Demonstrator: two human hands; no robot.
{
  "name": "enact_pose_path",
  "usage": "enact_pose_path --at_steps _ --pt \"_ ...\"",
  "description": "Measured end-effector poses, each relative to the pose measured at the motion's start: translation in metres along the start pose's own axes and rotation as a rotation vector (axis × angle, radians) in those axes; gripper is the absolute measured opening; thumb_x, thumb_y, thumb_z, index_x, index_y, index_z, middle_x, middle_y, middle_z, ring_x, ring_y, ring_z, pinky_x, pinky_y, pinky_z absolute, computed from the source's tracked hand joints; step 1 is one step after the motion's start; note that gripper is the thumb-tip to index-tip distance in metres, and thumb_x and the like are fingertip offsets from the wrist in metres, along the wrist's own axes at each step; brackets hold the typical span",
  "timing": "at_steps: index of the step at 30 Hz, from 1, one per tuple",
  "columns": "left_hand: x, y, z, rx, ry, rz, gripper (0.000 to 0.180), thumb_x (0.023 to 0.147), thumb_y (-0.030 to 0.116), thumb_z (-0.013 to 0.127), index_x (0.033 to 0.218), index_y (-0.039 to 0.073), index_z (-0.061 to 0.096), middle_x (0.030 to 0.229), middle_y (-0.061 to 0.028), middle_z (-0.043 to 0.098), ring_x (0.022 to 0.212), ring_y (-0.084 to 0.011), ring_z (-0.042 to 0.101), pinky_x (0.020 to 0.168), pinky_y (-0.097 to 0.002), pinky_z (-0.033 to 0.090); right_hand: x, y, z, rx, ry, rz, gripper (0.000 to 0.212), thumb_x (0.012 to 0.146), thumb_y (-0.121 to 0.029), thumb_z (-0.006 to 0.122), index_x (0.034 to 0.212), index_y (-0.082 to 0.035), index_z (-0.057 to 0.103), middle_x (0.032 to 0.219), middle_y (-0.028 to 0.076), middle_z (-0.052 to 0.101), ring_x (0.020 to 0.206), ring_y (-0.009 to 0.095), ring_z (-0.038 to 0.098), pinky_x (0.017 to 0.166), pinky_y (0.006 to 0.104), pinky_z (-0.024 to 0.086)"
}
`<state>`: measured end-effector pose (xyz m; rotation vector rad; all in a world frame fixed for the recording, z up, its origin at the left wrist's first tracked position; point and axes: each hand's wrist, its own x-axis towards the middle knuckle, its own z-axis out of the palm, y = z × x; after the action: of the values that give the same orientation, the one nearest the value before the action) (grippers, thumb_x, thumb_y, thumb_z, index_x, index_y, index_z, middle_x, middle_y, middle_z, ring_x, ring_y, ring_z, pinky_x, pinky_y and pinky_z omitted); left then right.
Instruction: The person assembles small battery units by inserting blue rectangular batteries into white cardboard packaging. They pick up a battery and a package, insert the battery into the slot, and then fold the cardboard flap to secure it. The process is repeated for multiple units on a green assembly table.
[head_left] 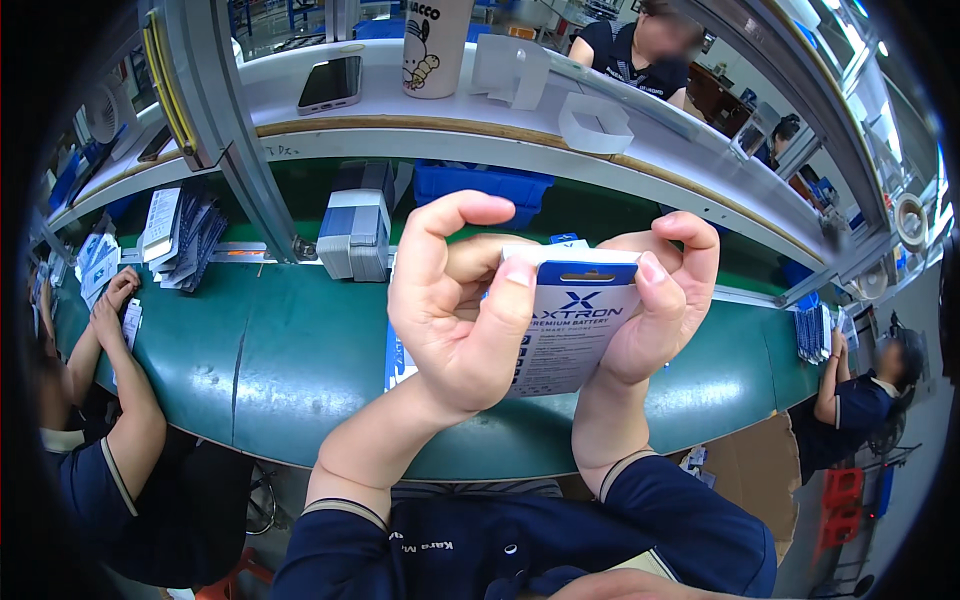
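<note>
Both my hands are raised above the green work table (300, 350), holding a flat blue-and-white battery package (575, 345) with a hanging slot in its top. My left hand (450, 310) grips the package's upper left corner, thumb on the printed face. At the upper right corner, the thumb of my right hand (660, 295) presses the edge. The forefingers of both hands curl up free of the package. A white edge shows behind the blue top strip, and the package's back is hidden. Part of another blue-and-white printed piece shows behind my left wrist.
Beyond my hands stand a stack of flat packages (357, 225) and a blue bin (430, 182). Fanned printed packages (185, 240) lie at the left, near a co-worker's hands (115, 300). A shelf holds a phone (330, 83) and a cup (435, 50). A metal post (230, 140) rises at the left.
</note>
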<state>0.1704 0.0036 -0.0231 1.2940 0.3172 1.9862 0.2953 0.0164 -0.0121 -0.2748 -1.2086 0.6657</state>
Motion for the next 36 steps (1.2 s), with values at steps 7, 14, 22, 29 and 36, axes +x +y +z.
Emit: enact_pose_path --at_steps 7,14,22,29,36 --pt "0.005 -0.007 -0.010 -0.012 -0.117 0.028 0.014 0.083 -0.001 0.051 0.095 0.000 0.044 0.085 -0.0138 0.062 0.073 -0.0105 0.057 0.068 -0.0246 0.048 -0.002 0.004 0.000 0.036 -0.007 0.090 0.015 0.082 -0.006 0.056 0.092 -0.001 0.046 0.072 0.018 0.064 0.064 0.017 0.063 0.066 0.0296 0.055" --pt "0.006 -0.007 -0.010 0.225 -0.218 0.221 0.036 0.079 0.011 0.073 0.088 0.005 0.039 0.091 -0.0164 0.057 0.081 -0.0162 0.056 0.073 -0.0272 0.049 -0.002 0.004 -0.001 0.028 -0.074 0.033 0.024 0.086 -0.014 0.062 0.087 -0.003 0.040 0.080 0.026 0.066 0.071 0.025 0.067 0.069 0.0336 0.056" --pt "0.010 -0.012 -0.013 0.299 -0.266 0.336 0.037 0.079 0.016 0.077 0.080 0.007 0.041 0.088 -0.0140 0.057 0.074 -0.0140 0.054 0.065 -0.0257 0.048 -0.005 0.005 -0.009 -0.030 -0.167 -0.157 0.051 0.077 -0.047 0.074 0.083 -0.006 0.044 0.083 0.024 0.067 0.074 0.025 0.068 0.069 0.0325 0.055" --pt "0.007 -0.020 -0.007 -0.012 -0.138 0.131 0.018 0.091 0.017 0.058 0.087 0.000 0.051 0.090 -0.0121 0.056 0.077 -0.0125 0.052 0.070 -0.0239 0.043 0.005 0.007 -0.006 -0.138 -0.125 -0.034 0.036 0.091 -0.033 0.063 0.082 -0.005 0.042 0.076 0.018 0.066 0.064 0.016 0.062 0.061 0.0227 0.049" --pt "0.007 -0.030 0.003 -0.087 -0.082 -0.100 0.024 0.095 0.022 0.051 0.105 0.000 0.051 0.097 -0.0080 0.056 0.083 -0.0108 0.052 0.076 -0.0246 0.043 0.013 0.018 -0.017 -0.249 -0.094 0.053 0.034 0.096 -0.035 0.054 0.080 -0.005 0.051 0.076 0.002 0.057 0.067 0.003 0.048 0.060 0.0173 0.037"
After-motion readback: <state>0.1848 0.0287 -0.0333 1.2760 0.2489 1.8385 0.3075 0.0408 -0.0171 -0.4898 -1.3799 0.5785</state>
